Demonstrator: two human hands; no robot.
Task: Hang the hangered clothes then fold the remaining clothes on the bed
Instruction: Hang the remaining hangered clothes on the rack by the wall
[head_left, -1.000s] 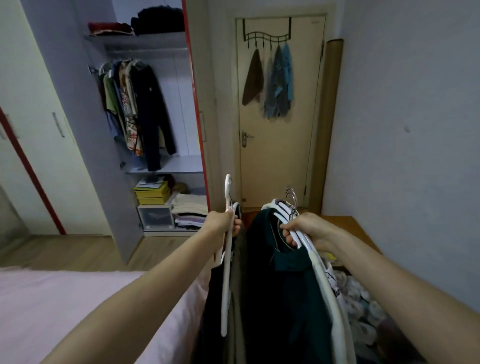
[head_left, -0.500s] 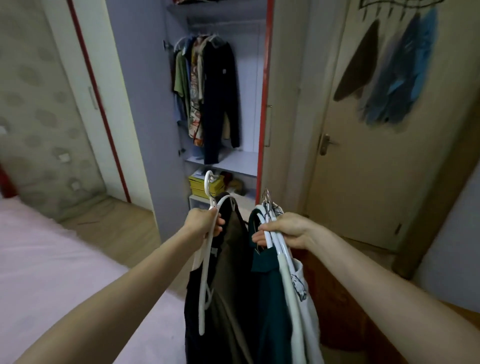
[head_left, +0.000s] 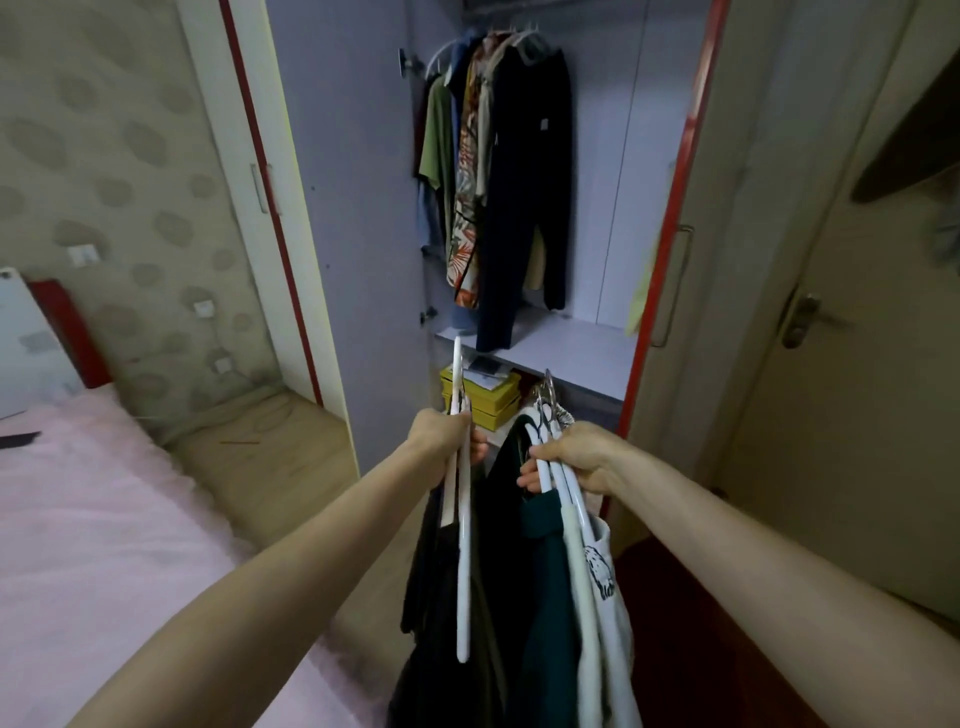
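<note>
The wardrobe (head_left: 519, 208) now fills the middle of the view, nearer than before; both hands have kept their grips. The left hand (head_left: 441, 441) is closed around one white hanger (head_left: 462, 519) carrying a dark garment (head_left: 441, 597), directly in front of the wardrobe opening. The right hand (head_left: 576, 457) is closed around a bunch of hangers (head_left: 550, 467) with a teal shirt (head_left: 550, 571) and a white shirt (head_left: 602, 597), just beside it. The bed (head_left: 104, 519) lies left of the wardrobe.

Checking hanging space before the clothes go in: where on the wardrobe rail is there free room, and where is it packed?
Free: the rail stretch right of the long dark hanging garment, toward the red-edged wardrobe door. Crowded: the left end, where the green shirt and patterned shirt bunch together.
</note>
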